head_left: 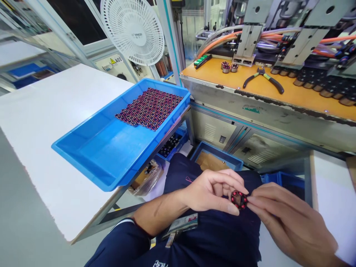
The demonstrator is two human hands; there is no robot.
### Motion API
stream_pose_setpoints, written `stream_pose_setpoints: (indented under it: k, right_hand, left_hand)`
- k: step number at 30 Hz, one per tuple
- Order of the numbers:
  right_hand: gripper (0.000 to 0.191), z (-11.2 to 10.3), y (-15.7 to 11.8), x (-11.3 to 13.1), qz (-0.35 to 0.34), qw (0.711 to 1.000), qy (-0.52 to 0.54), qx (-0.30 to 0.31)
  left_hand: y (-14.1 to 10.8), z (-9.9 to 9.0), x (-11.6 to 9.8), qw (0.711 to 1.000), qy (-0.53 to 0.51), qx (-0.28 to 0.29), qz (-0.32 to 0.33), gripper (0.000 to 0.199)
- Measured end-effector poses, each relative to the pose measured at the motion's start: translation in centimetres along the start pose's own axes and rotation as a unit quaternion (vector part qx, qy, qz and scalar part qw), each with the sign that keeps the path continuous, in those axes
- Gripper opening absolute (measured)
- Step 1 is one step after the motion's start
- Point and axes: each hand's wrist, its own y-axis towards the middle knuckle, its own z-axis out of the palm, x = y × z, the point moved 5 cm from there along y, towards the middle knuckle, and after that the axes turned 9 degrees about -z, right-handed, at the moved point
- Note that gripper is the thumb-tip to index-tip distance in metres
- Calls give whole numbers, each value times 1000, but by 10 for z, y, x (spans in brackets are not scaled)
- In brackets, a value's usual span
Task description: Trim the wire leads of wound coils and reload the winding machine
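Above my lap, my left hand [219, 191] grips a small round part [238, 200] with a dark ring and red spots, its thumb below and fingers above. The fingertips of my right hand [280, 211] are pinched together at the part's right edge. Whether they hold something thin there is too small to tell. Many similar red and dark parts [152, 107] lie packed together in the far half of a blue tray [102, 148] on the left, and its near half shows bare blue bottom.
The white table [33, 122] bears the tray. Pliers [263, 78], a few round parts [229, 67] and a row of parts [328, 85] lie on the orange bench [217, 79] under machinery. A white fan [133, 31] stands behind. Blue bins [217, 155] sit below.
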Motion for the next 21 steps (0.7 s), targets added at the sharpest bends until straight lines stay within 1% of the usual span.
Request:
stream_pose_setpoints:
  k: [2, 4, 6, 7, 8, 10, 12, 17, 19, 21]
  right_hand:
    - [10, 4, -4, -1, 31, 999, 15, -31]
    - [12, 5, -6, 0, 43, 997, 4, -63]
    - [12, 5, -4, 2, 37, 996, -25, -78]
    - [12, 6, -3, 3, 33, 996, -38, -78]
    - [12, 5, -2, 4, 30, 995, -48, -77]
    - [13, 5, -2, 5, 27, 995, -58, -76]
    - [12, 6, -5, 4, 30, 995, -69, -72]
    - [12, 11, -18, 2, 30, 989, -122, -78]
    - [11, 13, -19, 2, 38, 989, -121, -80]
    - [8, 14, -18, 3, 47, 990, -97, -90]
  left_hand:
    - [0, 1, -2, 999, -2, -1, 41, 40]
    - [0, 1, -2, 998, -8, -4, 59, 49]
    - [-1, 1, 1, 999, -5, -4, 38, 62]
    - [-1, 0, 3, 1000, -3, -4, 16, 63]
    - [-1, 0, 7, 1000, 0, -2, -13, 58]
    - [-3, 0, 13, 998, -3, 5, -57, 42]
    - [-4, 1, 16, 998, -15, 6, -62, 35]
    - [-4, 4, 15, 1000, -29, 7, -3, 32]
    - [-4, 4, 11, 999, -42, 9, 32, 30]
    - [-5, 5, 6, 996, -47, 14, 77, 26]
